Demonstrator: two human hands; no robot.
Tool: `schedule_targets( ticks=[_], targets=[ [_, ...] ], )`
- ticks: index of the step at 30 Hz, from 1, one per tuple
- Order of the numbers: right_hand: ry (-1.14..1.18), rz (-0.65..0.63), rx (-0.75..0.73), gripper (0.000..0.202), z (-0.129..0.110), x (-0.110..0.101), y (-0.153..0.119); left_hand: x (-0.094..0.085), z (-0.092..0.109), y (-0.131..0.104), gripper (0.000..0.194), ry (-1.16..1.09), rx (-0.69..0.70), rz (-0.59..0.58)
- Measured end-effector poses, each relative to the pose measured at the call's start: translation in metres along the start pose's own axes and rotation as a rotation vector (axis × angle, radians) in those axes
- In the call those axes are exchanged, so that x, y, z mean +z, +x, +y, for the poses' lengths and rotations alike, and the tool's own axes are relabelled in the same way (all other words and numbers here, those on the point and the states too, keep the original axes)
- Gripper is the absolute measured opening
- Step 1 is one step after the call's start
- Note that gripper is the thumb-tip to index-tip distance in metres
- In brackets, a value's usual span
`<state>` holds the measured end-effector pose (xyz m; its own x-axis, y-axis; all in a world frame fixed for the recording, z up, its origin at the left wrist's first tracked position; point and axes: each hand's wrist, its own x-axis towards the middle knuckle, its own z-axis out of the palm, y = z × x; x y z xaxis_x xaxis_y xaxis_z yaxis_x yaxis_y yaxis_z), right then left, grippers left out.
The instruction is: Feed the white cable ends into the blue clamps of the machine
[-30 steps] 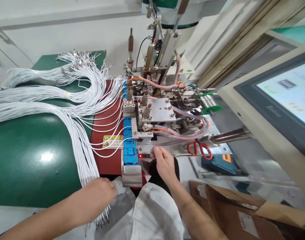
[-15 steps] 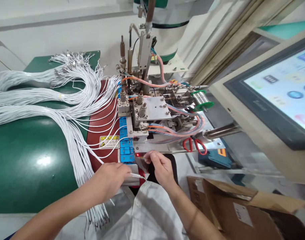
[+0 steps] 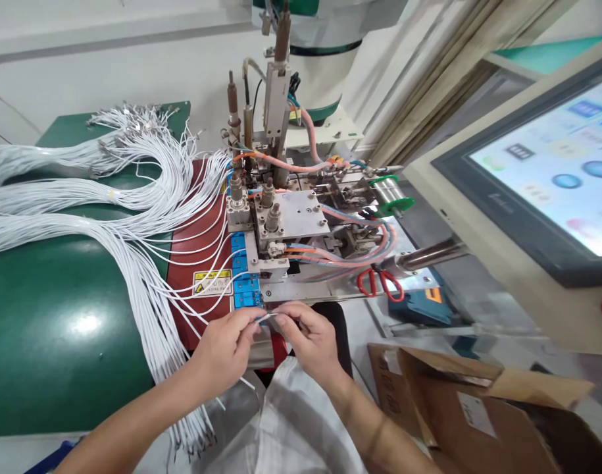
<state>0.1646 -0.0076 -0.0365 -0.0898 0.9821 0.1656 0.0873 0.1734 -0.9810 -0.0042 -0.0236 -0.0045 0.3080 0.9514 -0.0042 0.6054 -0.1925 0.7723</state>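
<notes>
My left hand [image 3: 225, 349] is closed on the end of a white cable [image 3: 267, 318], pinched between thumb and fingertips. Fingertips of my right hand [image 3: 310, 339] close on something small at the cable's tip, too small to make out. Both hands nearly touch, just in front of the row of blue clamp blocks [image 3: 247, 287] on the machine's edge. White cables [image 3: 133, 270] run from the blocks over a red-brown plate [image 3: 189, 224] into thick bundles at the left.
The machine [image 3: 301, 214] has upright cylinders, hoses and a green-rimmed wire spool [image 3: 392, 196]. Red-handled scissors [image 3: 381, 283] lie at its front right. A touch screen [image 3: 552, 178] juts in at the right, above an open cardboard box [image 3: 458, 421]. A green table [image 3: 58, 329] is at left.
My left hand has risen with the cable and come beside my right hand. The right hand's fingers now meet the cable's tip. The view has shifted slightly.
</notes>
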Motion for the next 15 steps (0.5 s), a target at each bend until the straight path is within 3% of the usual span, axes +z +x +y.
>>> schedule_targets(
  ticks=[5,9,12,15],
  targets=[
    [-0.197,-0.112,-0.023,0.013,-0.011,-0.006,0.010,0.007,0.004,0.003,0.015,-0.004,0.068,0.120],
    [-0.389,-0.260,-0.065,0.014,-0.022,-0.014,0.018,0.012,0.001,0.004,0.017,0.116,0.126,0.097],
    [-0.382,-0.217,-0.007,0.017,-0.023,-0.011,0.019,0.014,-0.001,0.004,0.024,0.184,0.140,0.091],
    [-0.107,-0.071,0.191,0.021,-0.015,-0.002,0.013,0.015,-0.003,0.005,0.021,0.069,0.009,0.176]
  ],
)
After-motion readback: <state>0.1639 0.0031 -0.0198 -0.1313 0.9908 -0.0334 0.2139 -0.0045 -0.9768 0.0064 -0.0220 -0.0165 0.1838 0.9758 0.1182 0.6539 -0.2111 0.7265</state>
